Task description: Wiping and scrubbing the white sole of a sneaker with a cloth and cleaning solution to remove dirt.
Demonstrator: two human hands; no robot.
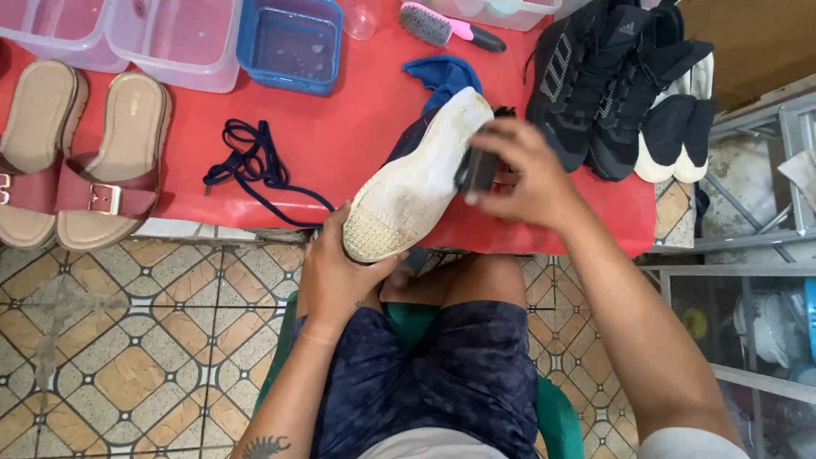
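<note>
My left hand (336, 272) grips the heel end of a shoe (416, 183) turned sole up, its dirty white sole facing me and its toe resting on the red table (340, 127). My right hand (527, 174) presses a small dark brush (478, 170) against the side of the sole near the middle. The shoe's dark blue upper is mostly hidden beneath the sole. A dark blue shoelace (255, 166) lies loose on the table to the left of the shoe.
A pair of tan sandals with maroon straps (81, 153) lies at the left. A blue tub of water (293, 42) and clear pink tubs (183, 38) stand at the back. Black sneakers (595, 85), a pink-handled brush (438, 25) and a blue cloth (442, 76) are near. Patterned floor tiles below.
</note>
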